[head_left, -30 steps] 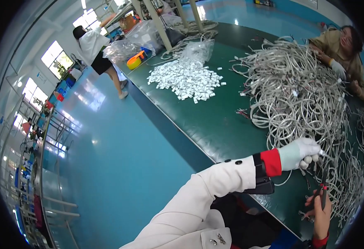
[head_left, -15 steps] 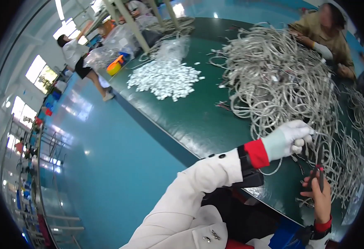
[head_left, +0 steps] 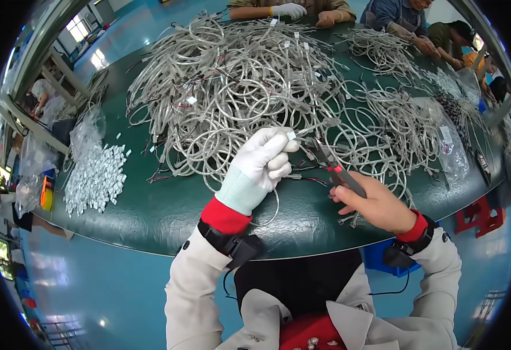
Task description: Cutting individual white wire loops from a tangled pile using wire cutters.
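Pinching a white tag and grey cable, your white-gloved left hand faces your bare right hand, clasped round black-and-red pliers. Few heaped cables show tags.

Bright glare across green tabletop

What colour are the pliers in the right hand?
Dark grey to black pliers, with red accents near the pivot; clearest in the head view.

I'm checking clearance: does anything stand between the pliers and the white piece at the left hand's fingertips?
Nothing visible stands between the pliers and the white piece at the left hand; the cable pile lies beyond.
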Demonstrator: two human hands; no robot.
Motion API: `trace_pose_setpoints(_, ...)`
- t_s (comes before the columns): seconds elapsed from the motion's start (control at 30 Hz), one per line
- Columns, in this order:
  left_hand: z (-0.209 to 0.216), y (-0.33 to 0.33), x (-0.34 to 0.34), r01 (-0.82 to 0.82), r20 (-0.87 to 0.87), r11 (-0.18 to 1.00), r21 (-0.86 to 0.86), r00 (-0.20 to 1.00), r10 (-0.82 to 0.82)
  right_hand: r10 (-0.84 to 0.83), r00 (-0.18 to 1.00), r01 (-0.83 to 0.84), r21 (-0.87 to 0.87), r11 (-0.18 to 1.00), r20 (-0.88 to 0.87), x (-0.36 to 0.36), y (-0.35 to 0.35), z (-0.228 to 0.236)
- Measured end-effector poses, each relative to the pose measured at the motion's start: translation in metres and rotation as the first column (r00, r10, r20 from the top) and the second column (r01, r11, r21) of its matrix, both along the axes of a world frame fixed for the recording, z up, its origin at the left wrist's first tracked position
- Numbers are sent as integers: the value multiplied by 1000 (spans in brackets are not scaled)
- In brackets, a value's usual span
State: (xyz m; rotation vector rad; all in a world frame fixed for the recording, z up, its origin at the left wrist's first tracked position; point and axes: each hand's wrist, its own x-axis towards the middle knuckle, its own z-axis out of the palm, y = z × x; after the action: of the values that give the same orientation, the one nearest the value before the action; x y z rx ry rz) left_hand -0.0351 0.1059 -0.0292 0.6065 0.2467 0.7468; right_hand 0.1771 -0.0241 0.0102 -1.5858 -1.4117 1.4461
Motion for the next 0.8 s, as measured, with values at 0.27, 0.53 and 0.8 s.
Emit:
trace_pose_setpoints(0.27,0,-6,-1,-8,-65,999,38,998,11,28,999,-29,-60,998,-18,-11,6,1)
trace_pose_setpoints(0.53,-3,-5,1,30,-54,995,93,998,-26,29,999,-32,-69,997,-45,-13,12,-1)
trace_pose_setpoints(0.8,-3,-5,1,39,-71,995,93,997,-33,43,999,-44,-53,998,-19,-10,14,0)
